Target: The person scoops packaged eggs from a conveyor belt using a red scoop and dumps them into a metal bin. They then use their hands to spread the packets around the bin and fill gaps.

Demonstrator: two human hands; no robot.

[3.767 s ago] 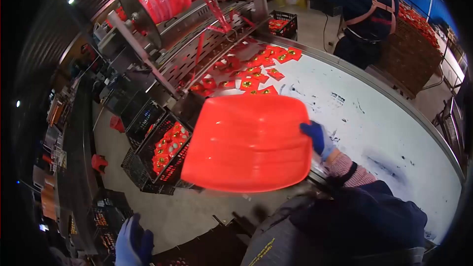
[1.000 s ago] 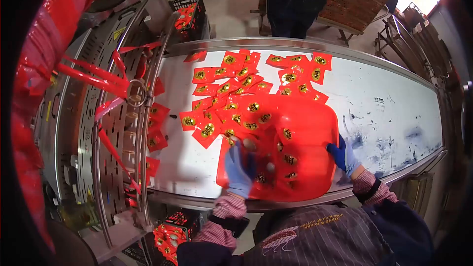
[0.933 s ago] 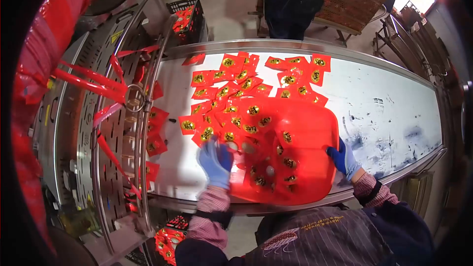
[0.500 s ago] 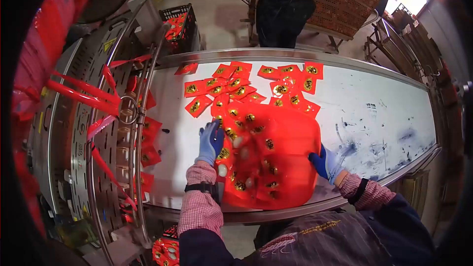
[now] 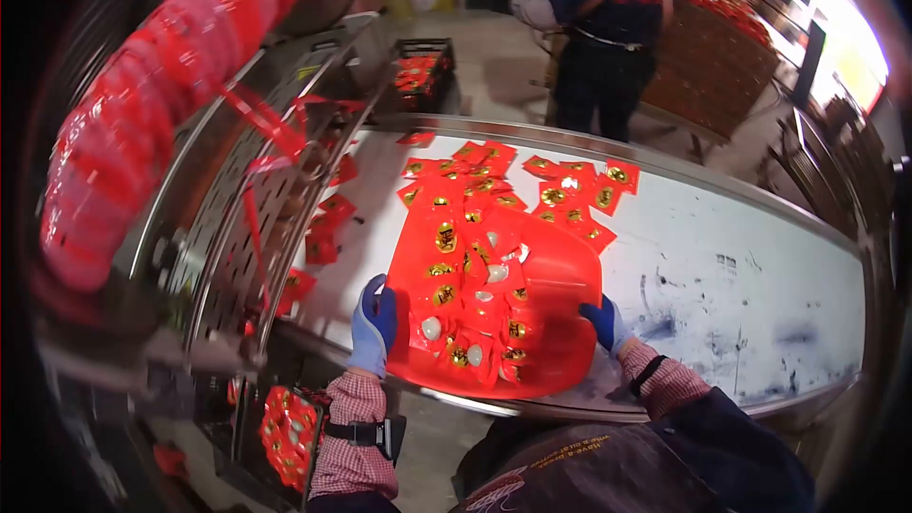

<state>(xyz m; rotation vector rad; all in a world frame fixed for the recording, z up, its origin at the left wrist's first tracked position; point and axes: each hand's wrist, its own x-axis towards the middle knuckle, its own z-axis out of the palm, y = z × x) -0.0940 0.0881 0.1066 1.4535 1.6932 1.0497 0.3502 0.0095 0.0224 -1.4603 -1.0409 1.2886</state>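
Note:
A red plastic scoop-shaped tray (image 5: pixel 560 271) lies over the near part of the white tabletop, loaded with several small red sealed packets (image 5: pixel 444 295) with gold print, some showing a pale clear window. My left hand (image 5: pixel 373 328), in a blue glove, is curled at the tray's left rim. On the opposite side, my right hand (image 5: pixel 605 323), gloved in blue too, grips the right rim; its fingertips are partly hidden. More loose red packets (image 5: pixel 554 197) are spread on the table just beyond the tray.
A metal machine (image 5: pixel 228 256) with rails stands on the left, and a roll of red film (image 5: pixel 142 114) hangs above it. A crate of packets (image 5: pixel 293 437) sits low by my left arm. Beyond the table are a black crate (image 5: pixel 423 71) and another person (image 5: pixel 608 38).
My left hand has gone from over the packets down to the tray's left rim. The tray has turned slightly and come nearer. The other person has a pale container in hand; my view has shifted.

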